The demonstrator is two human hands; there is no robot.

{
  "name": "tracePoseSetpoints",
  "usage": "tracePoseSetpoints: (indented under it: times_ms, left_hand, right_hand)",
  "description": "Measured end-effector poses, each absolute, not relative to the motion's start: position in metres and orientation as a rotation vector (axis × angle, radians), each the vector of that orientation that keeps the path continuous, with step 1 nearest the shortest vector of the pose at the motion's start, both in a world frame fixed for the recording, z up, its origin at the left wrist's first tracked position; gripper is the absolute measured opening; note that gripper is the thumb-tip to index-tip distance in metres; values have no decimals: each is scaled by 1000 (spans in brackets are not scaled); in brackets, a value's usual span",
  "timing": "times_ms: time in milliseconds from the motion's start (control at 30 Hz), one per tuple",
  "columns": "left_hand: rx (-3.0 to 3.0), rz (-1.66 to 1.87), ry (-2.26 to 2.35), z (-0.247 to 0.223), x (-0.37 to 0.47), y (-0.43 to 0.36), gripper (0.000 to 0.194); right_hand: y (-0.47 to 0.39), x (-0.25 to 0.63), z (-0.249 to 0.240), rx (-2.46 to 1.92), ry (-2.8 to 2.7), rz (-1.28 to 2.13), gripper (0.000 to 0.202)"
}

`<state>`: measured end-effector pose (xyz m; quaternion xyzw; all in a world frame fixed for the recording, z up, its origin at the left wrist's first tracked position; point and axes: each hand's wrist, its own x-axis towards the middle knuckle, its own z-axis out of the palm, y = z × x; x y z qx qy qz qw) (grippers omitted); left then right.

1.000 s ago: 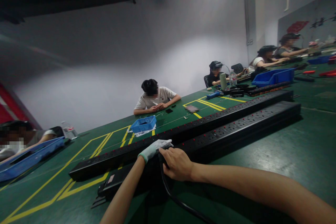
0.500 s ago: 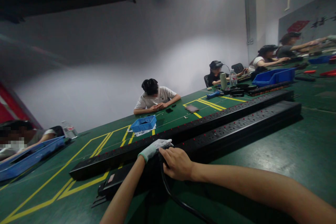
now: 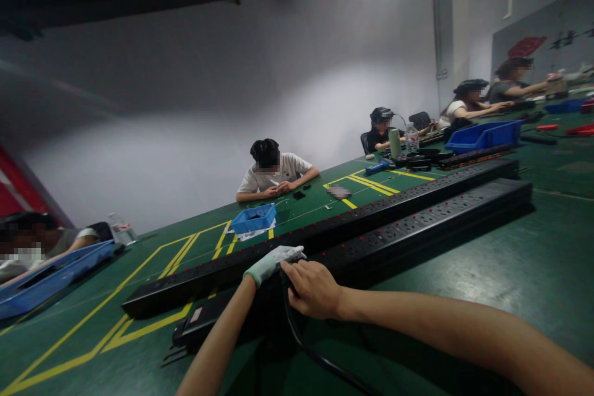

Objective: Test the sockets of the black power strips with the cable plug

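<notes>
A long black power strip with red-dotted sockets lies slantwise in front of me on the table. My left hand, in a pale glove with a green cuff, rests across the strip with its fingers stretched out. Close beside those fingertips, my bare right hand is closed on the plug end of a black cable, pressed against the strip's socket face. The fingers hide the plug's prongs and the socket under it. From this hand the cable hangs down toward the bottom edge.
Just beyond lies a second long power strip, parallel to the first. Farther back are a small blue tray, a blue bin and a bottle. Another blue tray stands left. Several people sit around the green table.
Both my hands, the cable and the strips stay in place. At the far right, a co-worker's outstretched arm has shifted slightly.
</notes>
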<state>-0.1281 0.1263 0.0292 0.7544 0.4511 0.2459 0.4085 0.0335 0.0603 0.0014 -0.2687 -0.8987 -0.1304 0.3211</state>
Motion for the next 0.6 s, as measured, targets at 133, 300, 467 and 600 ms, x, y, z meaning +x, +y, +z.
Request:
tracePoseSetpoints:
  times_ms: [133,300,467,600]
  left_hand:
    - [1909,620,1137,28,-129,127,45]
    - [1931,618,1130,25,-133,131,42]
    - [1946,630,1121,20,-139,137,40]
    - [1947,634,1128,19,-137,138,39]
  right_hand:
    - [60,34,1,-707,-2361,-318,49]
    - [61,34,1,-708,-2355,-327,48]
    - [61,33,1,-723,-2362,-327,48]
    - [60,33,1,-724,-2364,-316,49]
